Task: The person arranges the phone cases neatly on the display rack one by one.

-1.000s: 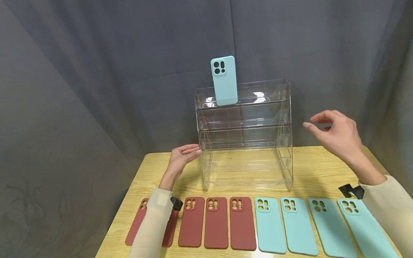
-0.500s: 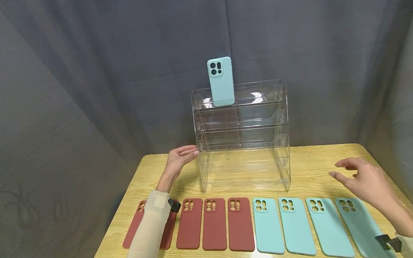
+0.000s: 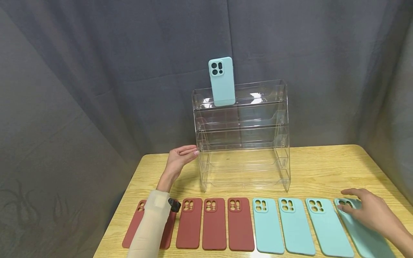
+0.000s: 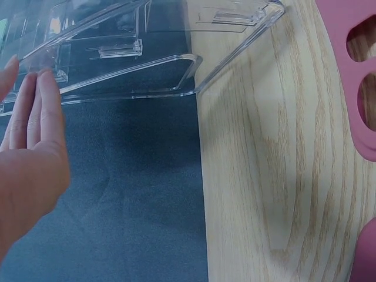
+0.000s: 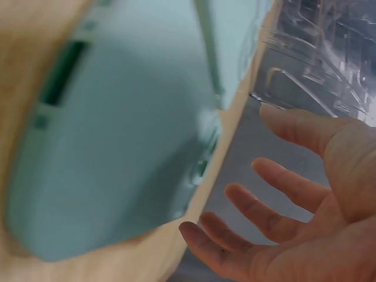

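My left hand (image 3: 180, 160) reaches to the left side of a clear acrylic tiered display rack (image 3: 242, 143), its straight fingertips touching the side panel. In the left wrist view, the fingers (image 4: 50, 111) lie straight at the clear panel. My right hand (image 3: 371, 211) is over the rightmost mint phone case (image 3: 364, 233), thumb and fingers spread apart and holding nothing. The right wrist view shows these spread fingers (image 5: 264, 214) beside a mint case (image 5: 117, 135). Another mint phone case (image 3: 222, 84) stands upright in the rack's top tier, left of its middle.
A row of phone cases lies along the wooden table's (image 3: 316, 168) near side: several red cases (image 3: 214, 229) on the left, several mint cases (image 3: 267, 229) on the right. My left sleeve (image 3: 150, 222) covers part of the red ones. A grey curtain (image 3: 129, 71) hangs behind.
My right hand has come down from beside the rack to the rightmost mint case, moving right and toward me. The left hand stays at the rack's side.
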Demonstrator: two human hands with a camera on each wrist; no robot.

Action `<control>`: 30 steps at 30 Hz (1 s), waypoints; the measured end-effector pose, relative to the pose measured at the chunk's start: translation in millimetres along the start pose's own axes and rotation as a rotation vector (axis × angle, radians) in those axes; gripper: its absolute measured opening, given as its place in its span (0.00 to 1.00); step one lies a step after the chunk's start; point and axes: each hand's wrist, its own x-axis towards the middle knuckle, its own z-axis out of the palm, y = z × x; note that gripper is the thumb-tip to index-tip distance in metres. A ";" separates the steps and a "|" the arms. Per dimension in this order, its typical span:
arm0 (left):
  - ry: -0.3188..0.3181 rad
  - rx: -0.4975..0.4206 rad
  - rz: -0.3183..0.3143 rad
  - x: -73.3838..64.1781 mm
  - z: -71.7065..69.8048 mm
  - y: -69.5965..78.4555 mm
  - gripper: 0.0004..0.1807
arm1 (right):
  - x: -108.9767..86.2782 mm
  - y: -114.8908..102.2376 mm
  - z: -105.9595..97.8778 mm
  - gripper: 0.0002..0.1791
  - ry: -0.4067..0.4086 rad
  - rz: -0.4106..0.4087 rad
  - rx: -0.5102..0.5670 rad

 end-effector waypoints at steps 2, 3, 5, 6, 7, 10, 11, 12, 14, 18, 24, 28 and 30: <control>-0.004 0.001 -0.002 0.3 0.7 0.1 0.23 | -2.3 2.5 4.3 0.34 -0.009 -0.002 -0.005; -0.006 -0.002 -0.002 0.3 1.0 0.3 0.23 | -3.3 3.5 5.9 0.34 -0.010 -0.005 -0.005; -0.010 -0.009 -0.003 0.1 1.4 0.8 0.23 | -5.2 4.6 8.7 0.33 0.000 -0.014 -0.005; -0.011 -0.012 -0.004 -0.1 1.5 0.9 0.23 | -6.1 4.9 9.7 0.32 0.013 -0.021 -0.004; -0.012 -0.014 -0.004 -0.3 1.5 1.2 0.23 | -7.1 5.1 10.8 0.31 0.028 -0.029 -0.004; -0.012 -0.012 -0.007 -0.4 1.3 1.4 0.23 | -8.8 6.7 13.3 0.30 0.069 -0.055 -0.001; -0.011 -0.010 -0.009 -0.4 1.2 1.4 0.23 | -8.9 7.5 14.0 0.30 0.073 -0.059 -0.004; -0.010 -0.009 -0.010 -0.3 1.2 1.2 0.23 | -8.8 8.4 14.9 0.30 0.074 -0.063 -0.007; -0.006 -0.012 -0.011 -0.2 1.4 0.7 0.23 | -8.0 10.3 15.9 0.30 0.069 -0.064 -0.019; -0.007 -0.019 -0.008 -0.2 2.1 0.0 0.23 | -6.2 12.3 17.7 0.29 0.051 -0.059 -0.040; -0.005 -0.013 0.002 0.3 1.8 -1.1 0.23 | -7.8 10.4 19.6 0.31 0.020 -0.049 -0.028; 0.005 -0.019 -0.004 0.6 1.1 -1.3 0.22 | -9.7 8.2 19.5 0.36 -0.014 -0.050 -0.028; 0.006 -0.022 -0.004 0.7 0.8 -0.9 0.22 | -10.0 7.2 18.9 0.39 -0.039 -0.049 -0.036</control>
